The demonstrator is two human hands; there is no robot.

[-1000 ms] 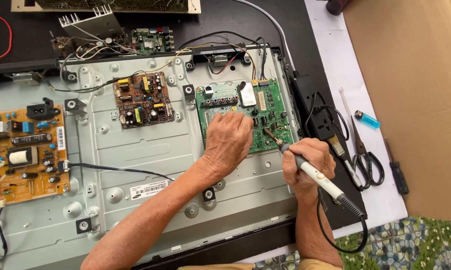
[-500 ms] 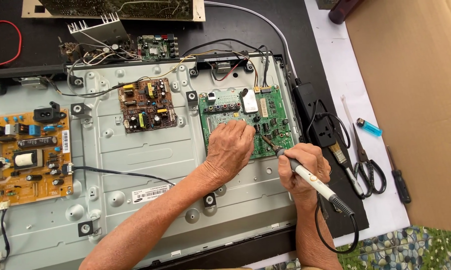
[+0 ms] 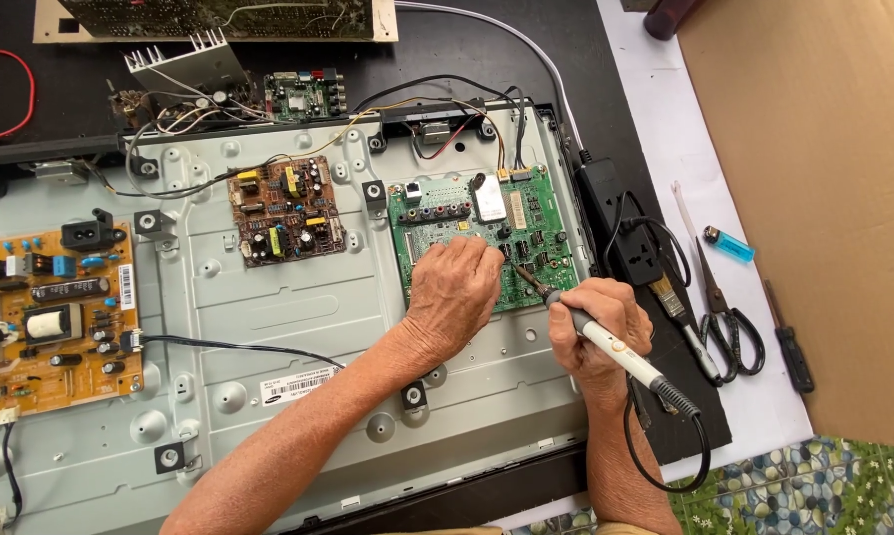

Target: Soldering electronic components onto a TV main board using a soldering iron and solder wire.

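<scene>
A green circuit board (image 3: 536, 223) is mounted on the grey metal back panel (image 3: 298, 327) of an opened flat screen. My left hand (image 3: 454, 289) rests on the lower left part of this board with its fingers curled; whether it pinches anything is hidden. My right hand (image 3: 598, 322) grips a white soldering iron (image 3: 606, 342), whose tip touches the board just right of my left fingers. The iron's black cord (image 3: 665, 466) loops down toward the table's front edge.
A small brown board (image 3: 286, 210) and an orange power board (image 3: 51, 317) sit on the panel's left. A black power strip (image 3: 620, 223), brush (image 3: 685, 322), scissors (image 3: 729, 317), blue lighter (image 3: 728, 244) and screwdriver (image 3: 789, 342) lie right. Brown cardboard (image 3: 824, 198) covers the far right.
The view has shifted a little, so the panel sits lower and further right in the frame. Both hands stay on the green board, the iron's tip close to the left fingers.
</scene>
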